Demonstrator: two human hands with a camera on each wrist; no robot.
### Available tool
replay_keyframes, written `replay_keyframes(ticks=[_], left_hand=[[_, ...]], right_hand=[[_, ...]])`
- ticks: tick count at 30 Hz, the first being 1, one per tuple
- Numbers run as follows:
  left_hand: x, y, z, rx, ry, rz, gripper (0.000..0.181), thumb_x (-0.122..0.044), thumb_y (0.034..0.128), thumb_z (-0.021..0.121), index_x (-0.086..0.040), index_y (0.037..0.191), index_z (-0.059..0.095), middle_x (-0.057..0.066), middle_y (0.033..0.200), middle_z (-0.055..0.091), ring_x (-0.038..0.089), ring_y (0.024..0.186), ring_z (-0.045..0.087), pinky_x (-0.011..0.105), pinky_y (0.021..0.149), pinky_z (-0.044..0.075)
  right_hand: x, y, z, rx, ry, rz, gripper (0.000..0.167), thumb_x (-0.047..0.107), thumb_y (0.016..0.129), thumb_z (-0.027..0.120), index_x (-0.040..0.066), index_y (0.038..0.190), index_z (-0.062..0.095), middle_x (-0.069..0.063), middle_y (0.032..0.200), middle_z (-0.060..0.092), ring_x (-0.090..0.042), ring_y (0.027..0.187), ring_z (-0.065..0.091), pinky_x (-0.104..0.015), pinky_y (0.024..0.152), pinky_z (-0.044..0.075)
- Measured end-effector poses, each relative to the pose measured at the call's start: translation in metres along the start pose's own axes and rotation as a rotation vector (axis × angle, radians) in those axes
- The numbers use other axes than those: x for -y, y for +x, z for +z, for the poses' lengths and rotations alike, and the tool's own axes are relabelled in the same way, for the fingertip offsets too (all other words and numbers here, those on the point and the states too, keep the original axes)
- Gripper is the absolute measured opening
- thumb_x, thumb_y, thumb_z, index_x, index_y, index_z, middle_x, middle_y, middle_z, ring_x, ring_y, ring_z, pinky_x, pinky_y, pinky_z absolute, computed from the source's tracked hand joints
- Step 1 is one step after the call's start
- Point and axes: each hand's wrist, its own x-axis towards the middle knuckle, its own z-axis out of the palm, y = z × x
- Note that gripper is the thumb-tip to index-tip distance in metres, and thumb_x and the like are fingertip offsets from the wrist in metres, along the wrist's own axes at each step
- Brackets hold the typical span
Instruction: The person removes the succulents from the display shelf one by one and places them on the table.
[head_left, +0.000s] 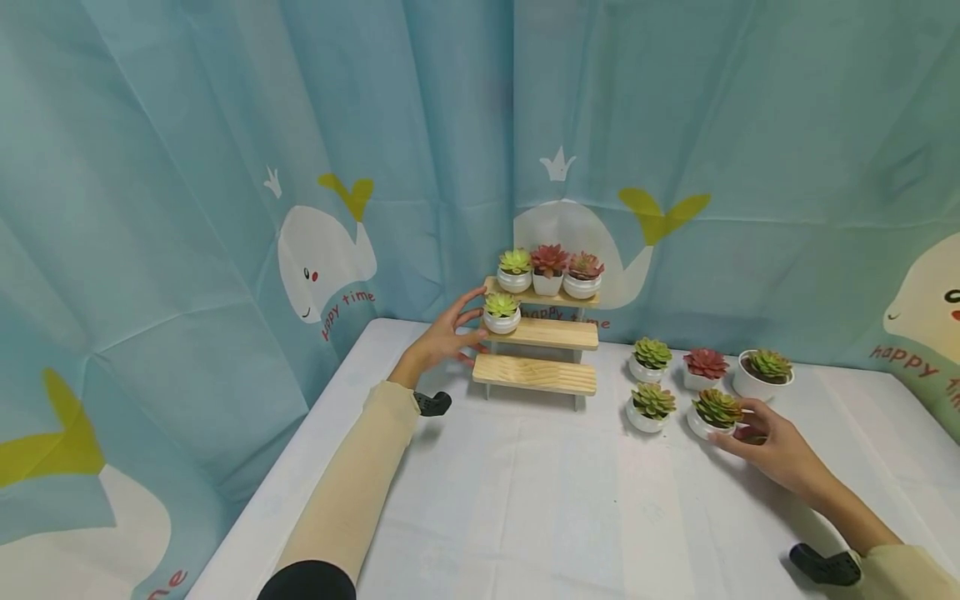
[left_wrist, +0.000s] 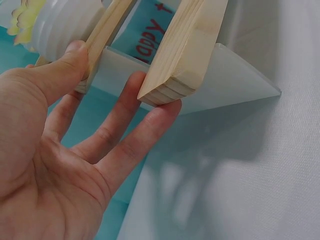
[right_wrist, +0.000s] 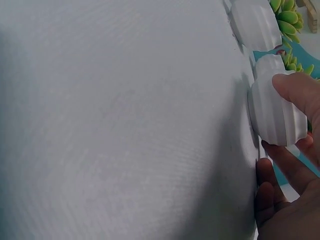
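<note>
A three-tier wooden plant stand point(head_left: 535, 372) stands on the table near the curtain. My left hand point(head_left: 442, 337) holds its left end: in the left wrist view the thumb lies against the middle board point(left_wrist: 95, 55), and two fingertips touch the end of the lowest board point(left_wrist: 175, 65). Close to that thumb, a light-green potted succulent point(head_left: 501, 314) sits on the middle tier. At the right, my right hand point(head_left: 776, 446) grips a green potted succulent point(head_left: 716, 411) by its white ribbed pot point(right_wrist: 275, 110), thumb on one side and fingers on the other. The pot appears to rest on the table.
On the top tier stand a light-green succulent point(head_left: 515, 271) and two red ones, a square-potted one point(head_left: 549, 268) beside a round-potted one point(head_left: 582, 275). Around my right hand are green succulents point(head_left: 650, 406) and a red one point(head_left: 703, 367). A blue curtain point(head_left: 450, 167) hangs behind the table.
</note>
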Motion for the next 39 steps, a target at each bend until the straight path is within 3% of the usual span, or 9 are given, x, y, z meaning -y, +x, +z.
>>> replay_keyframes(ticks=[7,17,20,28,35,39], left_hand=[[0.001,0.001,0.000,-0.006,0.005,-0.003,0.077,-0.013,0.1042,0.063,-0.043,0.163,0.023,0.013,0.169,0.022,0.043,0.101,0.070,0.055,0.077,0.059],[0.001,0.002,0.000,-0.011,0.002,0.001,0.077,-0.012,0.1038,0.064,-0.043,0.162,0.024,0.012,0.168,0.022,0.042,0.100,0.070,0.055,0.075,0.060],[0.000,0.001,0.000,-0.010,0.000,-0.002,0.077,-0.012,0.1038,0.064,-0.043,0.162,0.024,0.012,0.168,0.022,0.038,0.098,0.071,0.055,0.076,0.059],[-0.001,0.001,0.001,-0.016,-0.003,-0.011,0.078,-0.012,0.1036,0.064,-0.043,0.162,0.024,0.012,0.168,0.022,0.034,0.095,0.072,0.057,0.077,0.059],[-0.001,0.001,0.000,-0.016,-0.006,-0.006,0.078,-0.011,0.1034,0.064,-0.042,0.162,0.024,0.012,0.169,0.022,0.050,0.112,0.065,0.055,0.074,0.059],[0.000,0.001,0.000,-0.012,-0.014,-0.001,0.078,-0.010,0.1033,0.064,-0.041,0.163,0.024,0.013,0.169,0.021,0.055,0.122,0.058,0.056,0.074,0.059]], right_hand=[[0.001,0.001,-0.001,0.009,-0.016,-0.009,0.076,0.037,0.094,0.077,-0.007,0.144,0.040,-0.031,0.120,0.064,-0.034,0.104,0.065,-0.029,0.072,0.052],[0.003,0.006,-0.011,0.111,0.015,-0.049,0.082,0.031,0.097,0.075,-0.012,0.148,0.029,-0.043,0.135,0.049,-0.053,0.116,0.059,-0.056,0.087,0.055],[0.005,0.007,-0.018,0.147,0.031,-0.063,0.085,0.027,0.096,0.076,-0.011,0.151,0.023,-0.045,0.139,0.044,-0.052,0.115,0.060,-0.054,0.086,0.056],[0.013,0.007,-0.040,0.211,0.064,-0.097,0.096,0.017,0.091,0.082,-0.009,0.154,0.015,-0.046,0.135,0.047,-0.043,0.105,0.067,-0.032,0.073,0.059],[0.021,0.010,-0.061,0.232,0.031,-0.155,0.091,0.013,0.093,0.078,-0.008,0.155,0.014,-0.045,0.138,0.045,-0.047,0.107,0.066,-0.029,0.073,0.058],[0.030,0.013,-0.071,0.223,0.011,-0.173,0.090,0.014,0.094,0.077,-0.007,0.155,0.014,-0.045,0.138,0.044,-0.052,0.108,0.064,-0.037,0.074,0.060]])
